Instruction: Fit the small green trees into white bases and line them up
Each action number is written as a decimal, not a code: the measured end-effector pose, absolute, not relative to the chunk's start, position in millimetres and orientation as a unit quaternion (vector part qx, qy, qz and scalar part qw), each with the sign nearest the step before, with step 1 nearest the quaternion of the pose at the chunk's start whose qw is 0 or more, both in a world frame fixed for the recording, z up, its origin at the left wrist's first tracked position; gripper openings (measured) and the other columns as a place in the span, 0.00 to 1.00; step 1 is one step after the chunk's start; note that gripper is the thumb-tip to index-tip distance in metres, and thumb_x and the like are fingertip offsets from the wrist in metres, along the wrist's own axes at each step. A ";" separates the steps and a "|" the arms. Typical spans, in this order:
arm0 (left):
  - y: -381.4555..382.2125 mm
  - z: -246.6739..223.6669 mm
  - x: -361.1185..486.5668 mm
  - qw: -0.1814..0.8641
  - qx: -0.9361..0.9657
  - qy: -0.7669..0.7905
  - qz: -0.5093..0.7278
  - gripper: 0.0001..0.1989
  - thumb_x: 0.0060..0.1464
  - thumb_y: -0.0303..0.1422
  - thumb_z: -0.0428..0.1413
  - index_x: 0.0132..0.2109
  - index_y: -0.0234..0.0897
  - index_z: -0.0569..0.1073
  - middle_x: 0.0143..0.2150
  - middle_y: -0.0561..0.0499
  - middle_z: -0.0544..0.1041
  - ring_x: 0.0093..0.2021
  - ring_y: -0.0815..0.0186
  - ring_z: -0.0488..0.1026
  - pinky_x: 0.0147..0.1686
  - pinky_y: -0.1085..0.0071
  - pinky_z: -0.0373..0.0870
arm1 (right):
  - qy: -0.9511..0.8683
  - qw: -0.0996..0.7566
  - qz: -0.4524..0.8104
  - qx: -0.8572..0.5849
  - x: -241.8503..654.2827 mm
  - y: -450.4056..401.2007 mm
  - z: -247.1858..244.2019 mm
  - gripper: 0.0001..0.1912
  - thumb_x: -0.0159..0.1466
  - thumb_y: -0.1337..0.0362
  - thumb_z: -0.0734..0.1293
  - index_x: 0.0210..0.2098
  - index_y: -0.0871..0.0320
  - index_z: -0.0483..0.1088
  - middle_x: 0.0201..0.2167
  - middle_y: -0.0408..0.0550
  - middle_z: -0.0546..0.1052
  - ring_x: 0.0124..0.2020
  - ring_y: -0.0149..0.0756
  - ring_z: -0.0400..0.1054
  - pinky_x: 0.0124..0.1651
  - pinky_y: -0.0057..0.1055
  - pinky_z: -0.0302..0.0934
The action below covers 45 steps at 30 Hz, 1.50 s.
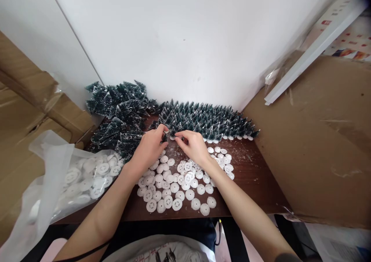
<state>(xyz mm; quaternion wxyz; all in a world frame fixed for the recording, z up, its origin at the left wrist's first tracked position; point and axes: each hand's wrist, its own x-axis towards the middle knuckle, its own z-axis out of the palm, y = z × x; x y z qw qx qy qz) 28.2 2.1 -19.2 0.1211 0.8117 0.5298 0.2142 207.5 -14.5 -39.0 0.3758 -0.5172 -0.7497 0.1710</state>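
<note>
My left hand (pixel 151 146) is closed, with thumb and fingers around what looks like a miniature snow-dusted pine tree; dark bristles show between them and a small white bit shows at the fingertip. Just to the right, my right hand (pixel 193 147) is pinched, its fingertips beside the front row of standing trees; what it holds, if anything, is too small to make out. Many white round bases (pixel 174 187) with small centre holes lie scattered below both hands. Behind them, miniature trees (pixel 199 119) stand upright on white bases in tight rows.
Loose miniature trees (pixel 118 103) are heaped at the left. A clear plastic bag (pixel 84 177) full of white bases lies at the front left. Cardboard boxes (pixel 313 138) flank the brown table (pixel 255 173), and a white wall (pixel 179 53) rises behind it.
</note>
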 end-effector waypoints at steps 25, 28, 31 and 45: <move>10.9 -25.1 38.1 0.034 0.792 0.547 0.268 0.10 0.57 0.23 0.54 0.46 0.31 0.74 0.44 0.42 0.80 0.40 0.55 0.79 0.42 0.62 0.72 | -0.764 0.353 0.163 -0.515 207.5 -15.3 -37.5 0.09 0.67 0.67 0.64 0.40 0.56 0.76 0.39 0.47 0.81 0.35 0.35 0.73 0.40 0.32 0.64; 11.9 -25.5 38.8 0.032 0.790 0.546 0.276 0.11 0.58 0.23 0.54 0.47 0.30 0.75 0.43 0.41 0.81 0.40 0.55 0.79 0.42 0.62 0.72 | -0.766 0.350 0.159 -0.515 207.6 -15.5 -37.4 0.08 0.67 0.67 0.64 0.41 0.56 0.76 0.39 0.47 0.81 0.34 0.35 0.73 0.40 0.32 0.64; 13.3 -26.4 38.8 0.035 0.789 0.545 0.282 0.11 0.59 0.24 0.53 0.48 0.30 0.75 0.43 0.41 0.81 0.40 0.55 0.80 0.42 0.62 0.73 | -0.767 0.349 0.160 -0.514 207.5 -15.9 -36.7 0.09 0.67 0.67 0.64 0.41 0.56 0.76 0.39 0.47 0.81 0.34 0.36 0.72 0.40 0.33 0.64; 11.3 -21.3 34.7 0.041 0.794 0.525 0.303 0.13 0.58 0.25 0.54 0.50 0.31 0.75 0.45 0.43 0.81 0.38 0.58 0.78 0.42 0.64 0.72 | -0.773 0.358 0.162 -0.499 209.7 -16.8 -34.9 0.09 0.67 0.67 0.63 0.42 0.57 0.76 0.40 0.47 0.80 0.34 0.34 0.71 0.38 0.32 0.63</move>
